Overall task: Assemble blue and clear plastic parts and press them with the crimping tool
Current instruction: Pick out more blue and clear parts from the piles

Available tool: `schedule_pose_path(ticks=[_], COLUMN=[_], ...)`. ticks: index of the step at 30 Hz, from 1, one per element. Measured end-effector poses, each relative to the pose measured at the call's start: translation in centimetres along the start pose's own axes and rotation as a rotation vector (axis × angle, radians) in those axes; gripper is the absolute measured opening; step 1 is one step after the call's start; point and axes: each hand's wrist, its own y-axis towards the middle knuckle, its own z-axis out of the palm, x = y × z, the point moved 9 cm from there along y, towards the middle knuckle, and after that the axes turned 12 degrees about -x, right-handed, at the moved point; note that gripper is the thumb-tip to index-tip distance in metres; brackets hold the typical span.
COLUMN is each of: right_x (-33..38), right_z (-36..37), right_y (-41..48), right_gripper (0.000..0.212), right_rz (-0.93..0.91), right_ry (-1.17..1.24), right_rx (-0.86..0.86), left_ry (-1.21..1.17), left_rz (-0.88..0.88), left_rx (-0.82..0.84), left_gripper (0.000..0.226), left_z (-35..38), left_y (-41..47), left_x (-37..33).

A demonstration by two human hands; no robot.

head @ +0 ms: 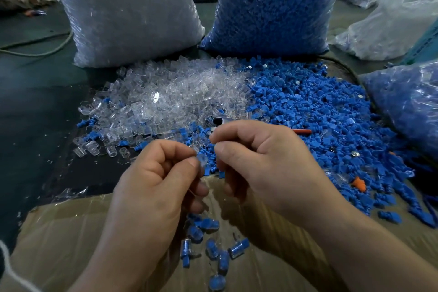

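The left hand [156, 180] pinches a small clear plastic cap [202, 160], touching the right hand [258, 161]. The right grip is pressed together; I cannot tell what it holds.

Clear part [202, 161] pinched between fingertips

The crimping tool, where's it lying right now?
In the head view the crimping tool lies mostly buried where the clear parts pile meets the blue parts pile, just beyond the right hand; its red handle tip pokes out on the right.
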Motion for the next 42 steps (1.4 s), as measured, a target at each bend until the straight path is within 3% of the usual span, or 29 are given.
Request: schedule_pose_path(ticks=[6, 11, 17, 22, 24, 26, 29, 32, 35, 42], right_x=[0.3, 0.9, 0.5, 2.7, 3.3, 3.4, 3.3, 3.0, 3.0, 3.1], right_z=[1.0, 1.1, 0.4, 1.0, 0.9, 1.1, 1.2, 1.0, 1.1, 1.4], right_y=[-0.6, -0.5, -0.4, -0.9, -1.1, -1.2, -1.3, -1.0, -1.1, -1.5], right_gripper=[0.011, 0.022, 0.013, 0.007, 0.009, 0.009, 0.007, 0.005, 0.01, 0.026], right_rz=[-0.124, -0.219, -0.106, -0.414, -0.486, -0.521, -0.56, -0.556, -0.585, -0.608], right_ry=[-0.306, -0.5, -0.258, -0.345, -0.322, -0.302, -0.333, -0.357, -0.389, -0.443], right_rx=[0.05, 0.038, -0.037, -0.054, -0.085, -0.079, -0.107, -0.144, -0.118, -0.065], left_ry=[-0.01, 0.065, 0.086, 0.034, -0.021, -0.051, -0.058, -0.044, -0.148, -0.221], left_rz=[0.021, 0.121, 0.159, 0.061, 0.028, -0.004, -0.006, 0.003, -0.066, -0.112], left_rx=[0.063, 0.002, -0.038, -0.012, -0.001, 0.008, 0.048, 0.063, 0.085, 0.123], left_gripper=[0.006, 0.013, 0.013, 0.009, 0.023, 0.024, 0.004, 0.018, 0.005, 0.02], left_z=[0.9, 0.2, -0.2, -0.1, -0.1, 0.0, 0.2, 0.2, 0.5, 1.0], left_y=[-0.7, -0.9, -0.6, -0.2, 0.0, 0.1, 0.2, 0.4, 0.5, 0.2], left_x=[-0.8, -1.5, -1.6, -0.4, -0.2, -0.2, 0.0, 0.1, 0.1, -0.2])
